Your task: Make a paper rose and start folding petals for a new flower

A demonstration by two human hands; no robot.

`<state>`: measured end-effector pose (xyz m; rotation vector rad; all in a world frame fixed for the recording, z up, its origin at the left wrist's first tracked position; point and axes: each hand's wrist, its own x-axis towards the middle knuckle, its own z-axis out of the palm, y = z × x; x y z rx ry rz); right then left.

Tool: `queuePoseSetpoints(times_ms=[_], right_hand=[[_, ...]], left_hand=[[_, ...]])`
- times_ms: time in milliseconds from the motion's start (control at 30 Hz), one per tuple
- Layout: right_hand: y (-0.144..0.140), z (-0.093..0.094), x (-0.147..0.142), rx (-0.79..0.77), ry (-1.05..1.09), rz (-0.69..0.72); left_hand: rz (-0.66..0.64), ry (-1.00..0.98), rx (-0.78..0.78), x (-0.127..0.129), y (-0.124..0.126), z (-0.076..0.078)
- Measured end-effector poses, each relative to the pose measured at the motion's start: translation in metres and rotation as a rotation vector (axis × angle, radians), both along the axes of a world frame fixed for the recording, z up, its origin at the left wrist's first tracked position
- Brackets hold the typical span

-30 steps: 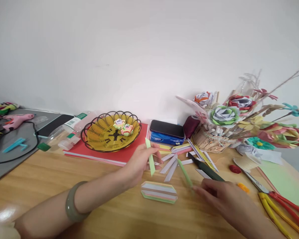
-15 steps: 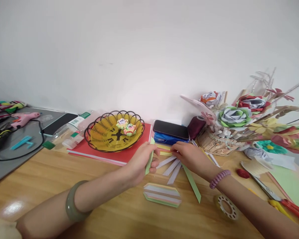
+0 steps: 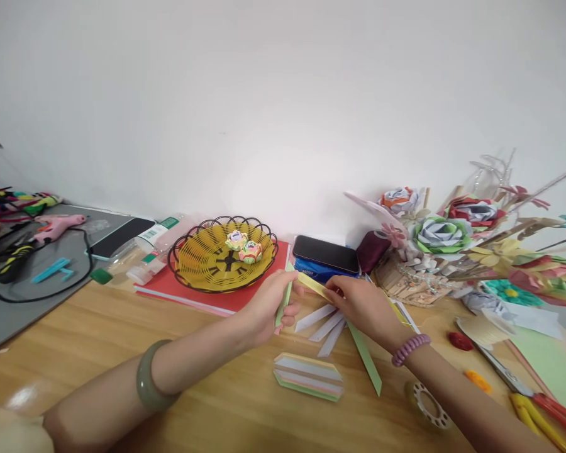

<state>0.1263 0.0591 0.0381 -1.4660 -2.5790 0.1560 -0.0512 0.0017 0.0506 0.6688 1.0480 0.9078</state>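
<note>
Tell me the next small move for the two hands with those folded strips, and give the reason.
Probably bring the yellow strip pinched by the right hand against the light green strip in the left hand. The strips' upper ends nearly meet above the wooden table, and both hands already have a grip.

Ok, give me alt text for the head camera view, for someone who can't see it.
Two bare hands meet over a wooden table: the left hand pinches a light green paper strip, the right hand a yellow strip. Behind them a yellow wire basket holds two small paper flowers; paper roses stand at right.
</note>
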Motion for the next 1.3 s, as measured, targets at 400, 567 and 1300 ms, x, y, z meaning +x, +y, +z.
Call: queuePoseSetpoints(times_ms=[400,567,1300], right_hand=[[-0.008,-0.011,0.028,-0.096,0.172,-0.089],[-0.006,-0.006,0.029,-0.088,0.126,-0.039],[-0.025,0.012,0.008,-0.084,0.513,-0.118]], left_hand=[[0.062,-0.079,0.025,0.011,0.001,-0.012],[0.092,-0.104,0.023,0.012,0.003,-0.019],[0.086,-0.270,0.062,0.025,-0.001,-0.022]])
